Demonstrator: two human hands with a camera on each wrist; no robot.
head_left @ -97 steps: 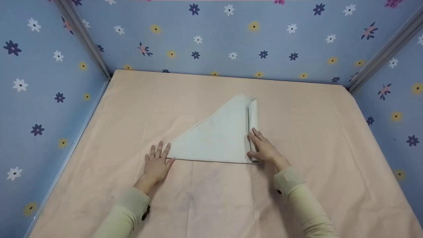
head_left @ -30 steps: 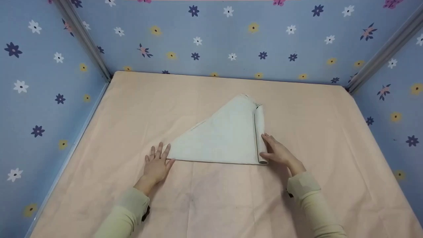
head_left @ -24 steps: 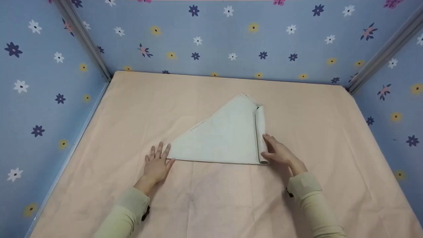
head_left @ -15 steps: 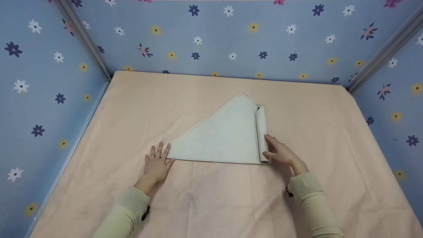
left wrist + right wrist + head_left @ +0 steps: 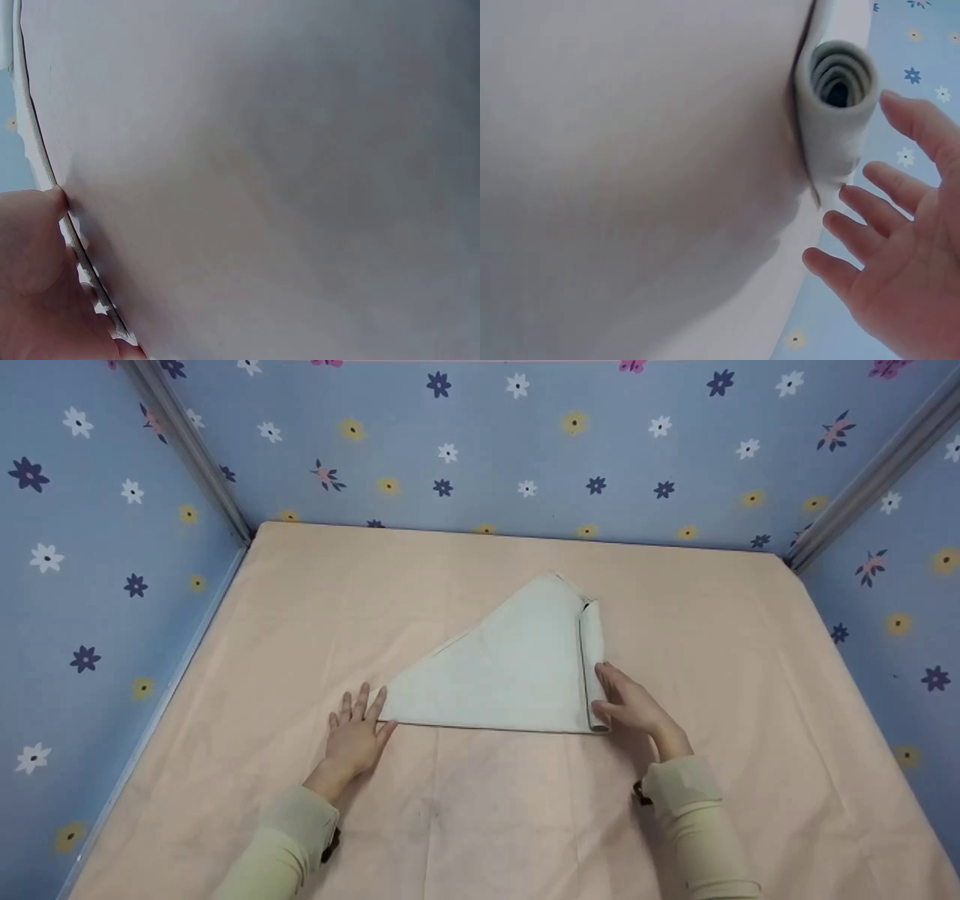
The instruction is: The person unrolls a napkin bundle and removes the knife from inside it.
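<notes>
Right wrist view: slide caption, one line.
Right hand beside a pale cloth roll, spiral layers showing at its near end.

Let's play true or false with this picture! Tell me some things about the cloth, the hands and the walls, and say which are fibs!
1. The right side of the white cloth is rolled up. True.
2. The whole cloth is rolled up. False: a big part lies flat.
3. The left hand is at the cloth's left corner. True.
4. The right hand is at that same corner. False: it is at the roll on the other side.
5. The blue walls have flowers on them. True.
6. The table cover is dark green. False: the table cover is peach.
</notes>
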